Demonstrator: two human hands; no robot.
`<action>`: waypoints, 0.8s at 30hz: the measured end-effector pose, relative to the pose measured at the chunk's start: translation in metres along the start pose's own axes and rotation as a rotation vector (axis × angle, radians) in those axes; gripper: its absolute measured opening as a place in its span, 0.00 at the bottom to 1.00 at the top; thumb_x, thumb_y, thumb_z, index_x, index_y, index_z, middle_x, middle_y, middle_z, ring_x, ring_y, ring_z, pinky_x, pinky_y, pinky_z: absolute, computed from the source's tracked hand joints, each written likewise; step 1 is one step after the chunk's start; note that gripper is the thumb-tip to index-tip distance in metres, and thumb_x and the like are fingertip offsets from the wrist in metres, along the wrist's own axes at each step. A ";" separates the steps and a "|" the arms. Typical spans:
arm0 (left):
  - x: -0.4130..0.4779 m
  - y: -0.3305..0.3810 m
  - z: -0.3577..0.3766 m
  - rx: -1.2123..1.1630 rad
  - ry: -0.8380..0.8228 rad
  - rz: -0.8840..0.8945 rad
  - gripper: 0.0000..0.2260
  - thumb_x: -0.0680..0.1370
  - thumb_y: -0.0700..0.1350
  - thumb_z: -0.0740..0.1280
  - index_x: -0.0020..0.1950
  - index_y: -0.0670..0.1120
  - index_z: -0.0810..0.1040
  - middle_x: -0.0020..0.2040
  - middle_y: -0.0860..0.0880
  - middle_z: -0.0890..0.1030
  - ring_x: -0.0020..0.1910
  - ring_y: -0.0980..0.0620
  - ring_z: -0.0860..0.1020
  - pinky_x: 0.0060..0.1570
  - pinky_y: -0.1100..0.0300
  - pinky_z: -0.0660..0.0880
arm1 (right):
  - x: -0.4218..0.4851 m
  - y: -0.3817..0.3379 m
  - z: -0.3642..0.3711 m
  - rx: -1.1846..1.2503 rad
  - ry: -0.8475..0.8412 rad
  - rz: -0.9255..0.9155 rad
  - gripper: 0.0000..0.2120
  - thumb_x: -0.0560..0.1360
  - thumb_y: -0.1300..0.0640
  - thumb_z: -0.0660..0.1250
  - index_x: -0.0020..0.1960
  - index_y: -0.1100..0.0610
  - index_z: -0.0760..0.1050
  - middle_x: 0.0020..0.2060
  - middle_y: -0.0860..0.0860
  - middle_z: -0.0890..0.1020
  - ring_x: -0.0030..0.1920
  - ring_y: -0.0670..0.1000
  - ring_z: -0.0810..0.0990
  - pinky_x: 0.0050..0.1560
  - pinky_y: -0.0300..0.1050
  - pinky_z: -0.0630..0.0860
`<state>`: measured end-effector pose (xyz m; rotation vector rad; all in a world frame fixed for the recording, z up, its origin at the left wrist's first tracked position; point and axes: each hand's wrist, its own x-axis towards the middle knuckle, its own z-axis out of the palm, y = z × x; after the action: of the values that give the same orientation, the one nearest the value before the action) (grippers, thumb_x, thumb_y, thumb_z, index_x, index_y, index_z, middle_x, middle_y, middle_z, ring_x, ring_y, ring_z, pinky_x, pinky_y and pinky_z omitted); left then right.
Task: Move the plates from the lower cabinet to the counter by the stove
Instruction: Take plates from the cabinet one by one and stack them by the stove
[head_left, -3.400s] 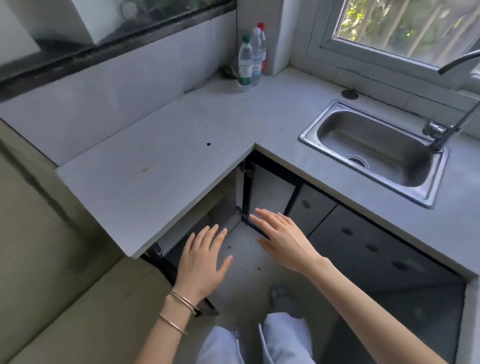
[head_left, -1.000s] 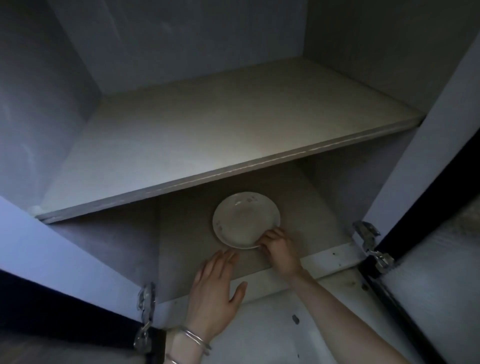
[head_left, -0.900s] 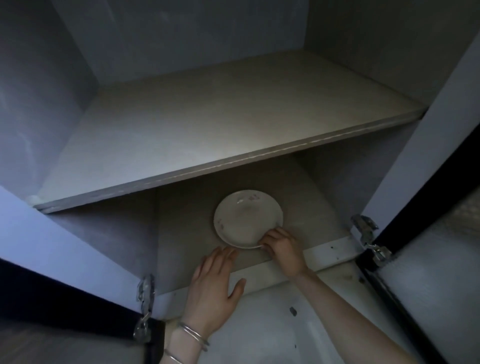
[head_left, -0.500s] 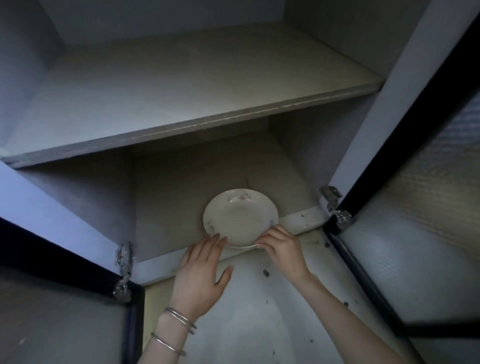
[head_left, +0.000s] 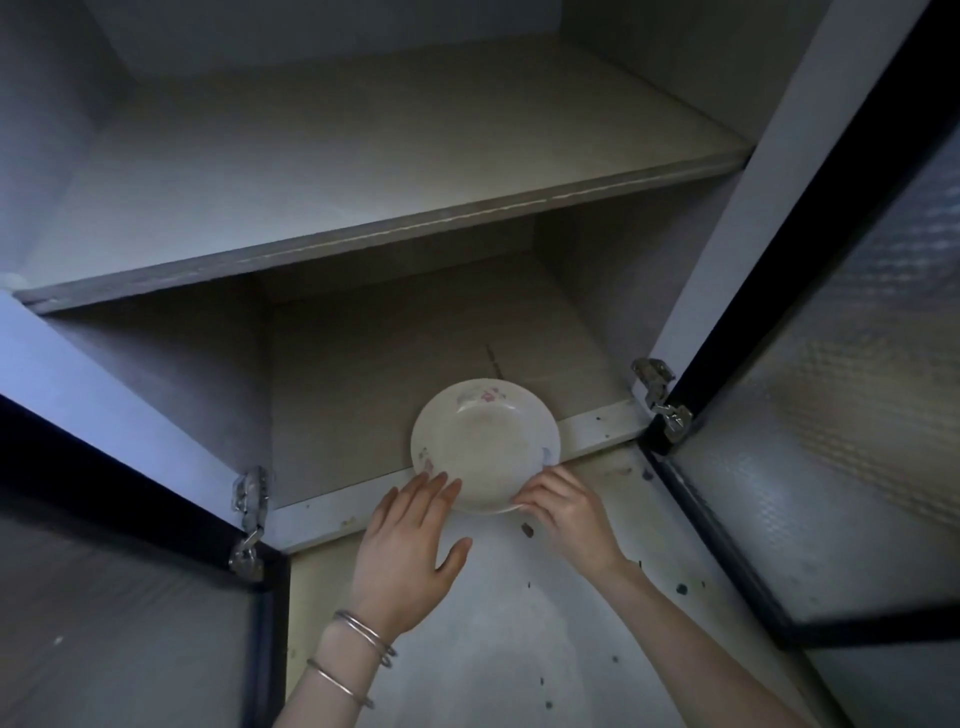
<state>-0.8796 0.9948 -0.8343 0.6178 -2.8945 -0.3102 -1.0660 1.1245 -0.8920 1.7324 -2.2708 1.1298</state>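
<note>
Grip of the right hand (head_left: 569, 519) pinches the plate (head_left: 485, 447) by its near rim at the cabinet (head_left: 322, 514) sill; left hand (head_left: 405, 551), grip wide, fingertips at the rim.

The lower cabinet (head_left: 613, 291) fills the upper and middle frame, with a shelf (head_left: 363, 171) spanning its upper half and the lower compartment beneath. At lower centre the plate (head_left: 485, 447) lies across the front lip (head_left: 597, 426) of the bottom board, its far part over the board and its near part past the lip, above the floor (head_left: 519, 623). The right hand (head_left: 569, 514) pinches the plate's near right rim. The left hand (head_left: 402, 551) reaches its near left rim with straight fingers. The left door (head_left: 130, 597) swings out at lower left and the right door (head_left: 831, 415) at right, each hinged at a front corner.
</note>
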 end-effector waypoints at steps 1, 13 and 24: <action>0.001 -0.001 0.000 -0.001 -0.005 0.001 0.25 0.74 0.58 0.58 0.65 0.45 0.75 0.62 0.46 0.78 0.60 0.45 0.77 0.58 0.45 0.73 | 0.000 0.002 0.000 0.001 -0.011 -0.006 0.06 0.72 0.58 0.67 0.41 0.58 0.82 0.38 0.50 0.82 0.44 0.47 0.75 0.45 0.37 0.72; 0.014 -0.002 -0.041 -0.049 -0.065 -0.022 0.25 0.73 0.59 0.59 0.65 0.48 0.74 0.64 0.50 0.76 0.62 0.49 0.74 0.58 0.52 0.73 | 0.046 -0.016 -0.033 0.049 -0.074 0.074 0.01 0.66 0.58 0.73 0.37 0.55 0.82 0.35 0.47 0.82 0.38 0.46 0.78 0.39 0.39 0.73; 0.027 0.069 -0.216 -0.103 -0.057 0.001 0.28 0.69 0.60 0.62 0.66 0.48 0.73 0.67 0.52 0.74 0.67 0.52 0.69 0.64 0.54 0.62 | 0.093 -0.131 -0.221 0.307 -0.209 0.420 0.08 0.65 0.60 0.74 0.44 0.58 0.82 0.38 0.41 0.79 0.39 0.30 0.75 0.41 0.26 0.67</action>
<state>-0.8869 1.0091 -0.6060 0.5991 -2.9107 -0.4813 -1.0672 1.1656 -0.6224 1.5669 -2.8122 1.5034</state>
